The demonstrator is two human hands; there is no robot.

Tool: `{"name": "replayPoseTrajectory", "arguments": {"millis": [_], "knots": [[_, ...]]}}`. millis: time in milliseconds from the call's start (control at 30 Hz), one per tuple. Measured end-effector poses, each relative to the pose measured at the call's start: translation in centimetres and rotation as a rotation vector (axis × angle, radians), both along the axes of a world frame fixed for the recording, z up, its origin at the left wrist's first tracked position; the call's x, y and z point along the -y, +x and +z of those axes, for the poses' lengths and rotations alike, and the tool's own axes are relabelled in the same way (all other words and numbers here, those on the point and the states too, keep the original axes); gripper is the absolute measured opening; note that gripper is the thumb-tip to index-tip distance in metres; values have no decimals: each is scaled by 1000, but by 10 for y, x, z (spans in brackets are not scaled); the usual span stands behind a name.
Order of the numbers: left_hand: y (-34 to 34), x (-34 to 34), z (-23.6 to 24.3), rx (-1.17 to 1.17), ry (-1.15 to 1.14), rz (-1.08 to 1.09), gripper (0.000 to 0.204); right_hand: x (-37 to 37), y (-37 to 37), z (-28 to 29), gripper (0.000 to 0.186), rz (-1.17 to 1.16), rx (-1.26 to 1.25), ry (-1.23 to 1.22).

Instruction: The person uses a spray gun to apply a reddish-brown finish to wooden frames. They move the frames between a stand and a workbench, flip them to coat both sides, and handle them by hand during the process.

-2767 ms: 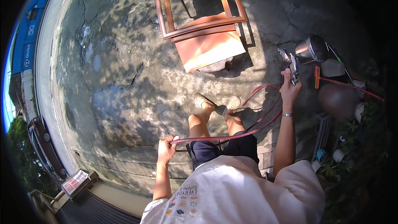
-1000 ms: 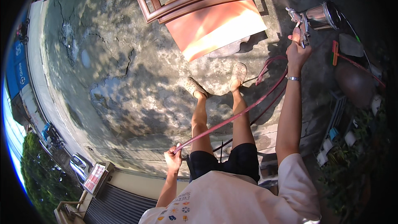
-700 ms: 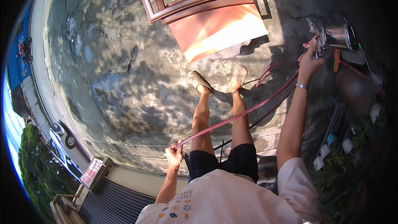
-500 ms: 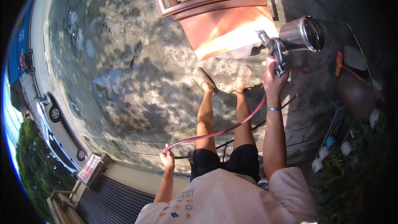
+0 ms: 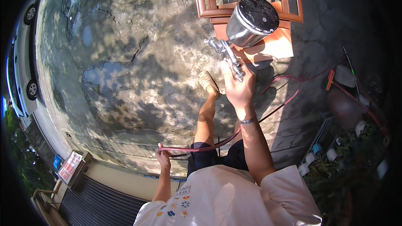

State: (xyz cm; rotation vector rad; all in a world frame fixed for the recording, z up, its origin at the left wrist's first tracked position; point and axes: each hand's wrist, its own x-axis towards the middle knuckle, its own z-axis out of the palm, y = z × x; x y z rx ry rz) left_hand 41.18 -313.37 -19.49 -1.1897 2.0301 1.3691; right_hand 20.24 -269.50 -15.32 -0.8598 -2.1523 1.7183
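Note:
My right hand (image 5: pixel 240 84) is wrapped round the handle of a metal spray gun (image 5: pixel 226 52), raised in front of me. On top of the gun sits a silver paint cup (image 5: pixel 245 27) with a dark, paint-spotted lid. Low on the left, my left hand (image 5: pixel 163 155) grips a red air hose (image 5: pixel 201 148), which runs across my thighs toward my right arm. Past the gun lies a reddish-brown frame (image 5: pixel 203 13) with an orange panel (image 5: pixel 284 44) by its near edge. The cup hides part of both. The trigger finger is hard to make out.
Rough, cracked concrete (image 5: pixel 113 109) spreads around my feet. More red hose (image 5: pixel 289 77) loops on the ground at right. Beyond it are an orange-headed squeegee (image 5: pixel 330 79) and potted plants (image 5: pixel 335 175). A white car (image 5: pixel 25 58) stands far left, above a dark shutter (image 5: pixel 100 201).
My right hand has swung the spray gun left and turned it, so the nozzle now points left, away from the panel. My left hand keeps the hose. The view has shifted.

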Motion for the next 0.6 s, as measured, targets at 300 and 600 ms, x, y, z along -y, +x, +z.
{"name": "replayPoseTrajectory", "arguments": {"millis": [300, 600], "knots": [[-55, -50, 6, 19, 73, -302, 50, -158, 44, -24, 33, -292, 363, 377], [-97, -183, 32, -19, 2, -856, 45, -337, 101, -32, 47, -714, 518, 287]]}}
